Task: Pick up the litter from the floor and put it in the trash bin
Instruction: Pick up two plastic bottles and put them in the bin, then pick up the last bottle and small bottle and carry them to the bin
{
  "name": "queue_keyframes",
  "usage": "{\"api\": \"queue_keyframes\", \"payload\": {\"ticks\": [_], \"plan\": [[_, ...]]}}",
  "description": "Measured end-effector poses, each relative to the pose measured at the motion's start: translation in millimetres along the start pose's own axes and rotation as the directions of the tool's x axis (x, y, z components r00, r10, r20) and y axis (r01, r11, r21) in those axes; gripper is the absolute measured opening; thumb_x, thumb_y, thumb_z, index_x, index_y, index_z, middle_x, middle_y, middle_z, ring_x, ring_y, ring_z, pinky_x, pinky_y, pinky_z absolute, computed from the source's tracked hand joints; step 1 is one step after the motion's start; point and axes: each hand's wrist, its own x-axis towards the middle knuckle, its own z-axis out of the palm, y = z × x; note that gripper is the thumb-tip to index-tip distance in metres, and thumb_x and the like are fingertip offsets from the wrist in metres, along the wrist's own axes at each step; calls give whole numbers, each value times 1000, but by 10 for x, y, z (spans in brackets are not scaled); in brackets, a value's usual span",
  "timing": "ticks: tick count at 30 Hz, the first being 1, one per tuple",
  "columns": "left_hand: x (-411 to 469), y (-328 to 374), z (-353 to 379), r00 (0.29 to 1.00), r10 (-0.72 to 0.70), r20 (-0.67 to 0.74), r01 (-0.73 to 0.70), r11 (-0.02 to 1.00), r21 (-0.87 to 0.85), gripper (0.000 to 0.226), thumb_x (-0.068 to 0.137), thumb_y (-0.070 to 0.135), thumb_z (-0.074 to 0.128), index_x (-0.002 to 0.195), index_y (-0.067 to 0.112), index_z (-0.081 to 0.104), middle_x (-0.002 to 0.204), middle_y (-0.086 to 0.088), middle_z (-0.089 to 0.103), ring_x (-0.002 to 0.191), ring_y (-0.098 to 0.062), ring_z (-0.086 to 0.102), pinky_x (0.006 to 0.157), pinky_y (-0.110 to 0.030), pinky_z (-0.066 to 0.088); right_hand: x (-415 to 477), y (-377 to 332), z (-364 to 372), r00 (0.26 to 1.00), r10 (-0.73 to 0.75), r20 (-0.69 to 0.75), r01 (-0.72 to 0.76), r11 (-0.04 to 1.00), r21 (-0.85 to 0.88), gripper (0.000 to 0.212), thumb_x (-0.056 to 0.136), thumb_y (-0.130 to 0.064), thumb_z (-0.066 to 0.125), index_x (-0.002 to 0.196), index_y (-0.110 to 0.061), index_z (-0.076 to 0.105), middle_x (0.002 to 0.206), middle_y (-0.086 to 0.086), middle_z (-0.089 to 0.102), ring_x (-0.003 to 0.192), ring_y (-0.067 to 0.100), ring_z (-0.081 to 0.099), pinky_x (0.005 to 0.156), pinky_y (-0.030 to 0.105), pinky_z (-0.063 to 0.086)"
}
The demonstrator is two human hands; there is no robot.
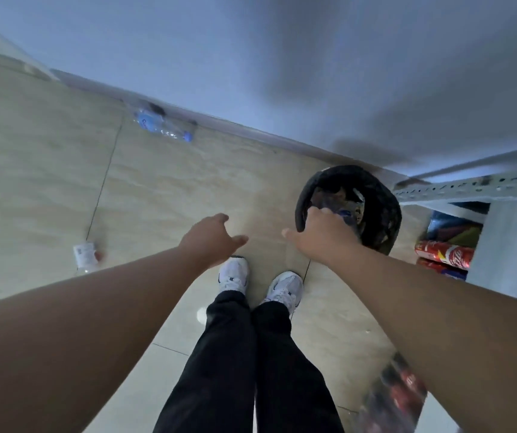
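A black round trash bin (385,195) lined with a dark bag stands near the wall and holds several wrappers. My right hand (322,234) reaches over its near rim, thumb spread wide, fingers pointing down among the litter inside; nothing shows in its grip. My left hand (215,239) hovers above the floor left of the bin, fingers apart and holding nothing. A clear plastic bottle with a blue label (163,126) lies by the baseboard at the far left. A small bottle with a white label (85,254) lies on the tiles to my left.
A grey metal rack (469,185) stands right of the bin, with red cola cans (444,254) on its low shelf. A shrink-wrapped pack of drinks (397,395) sits at the lower right. My white sneakers (235,275) stand on beige tiles before the wall.
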Motion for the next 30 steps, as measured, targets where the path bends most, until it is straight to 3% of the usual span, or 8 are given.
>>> {"api": "queue_keyframes", "payload": {"ticks": [7,10,14,16,19,26,30], "plan": [[-540,-1221,-277,972,-225,-62,203,946,-254,82,80,60,64,147,20,39,148,-7,48,131,-27,49,103,-40,41,-248,-1105,30,978,-182,106,196,970,-145,81,80,-68,52,137,-10,45,137,15,53,124,35,50,94,42,45],[-764,-1696,-270,950,-307,-58,266,890,-370,82,78,61,64,146,21,40,147,-7,48,131,-27,48,105,-43,40,-338,-1531,88,964,-232,131,257,938,-231,84,81,-70,52,140,-11,42,137,13,52,122,34,51,96,46,48],[-1045,-2247,-173,919,-393,-19,332,800,-500,83,77,62,63,146,23,40,146,-4,49,130,-24,49,104,-43,41,-458,-2084,254,950,-258,174,306,879,-366,85,83,-72,50,142,-12,39,137,11,50,121,32,52,82,40,42],[-1167,-2497,-122,905,-426,8,359,753,-551,83,77,61,63,146,24,39,146,-3,49,130,-24,49,104,-43,41,-499,-2362,341,945,-259,201,320,860,-398,86,83,-72,51,143,-12,38,136,11,50,116,31,55,83,38,45],[-1341,-2877,-87,886,-462,35,385,694,-608,82,77,60,64,146,23,40,146,-3,49,130,-24,49,102,-41,42,-553,-2783,452,940,-261,218,330,854,-402,88,82,-70,54,146,-12,35,137,12,50,113,30,57,91,45,52],[-1643,-3745,-256,836,-541,90,460,602,-653,82,74,64,63,142,23,44,140,-1,54,122,-21,54,93,-36,45,-407,-3576,486,950,-247,190,301,884,-358,92,80,-68,61,149,-15,33,145,11,49,122,31,56,95,42,51],[-1501,-4096,-421,808,-577,122,496,553,-669,82,73,65,64,141,23,46,139,-2,55,121,-22,55,92,-36,45,-89,-3927,381,952,-250,174,293,907,-301,95,76,-67,65,151,-18,31,143,8,53,109,28,63,82,37,51]]}}
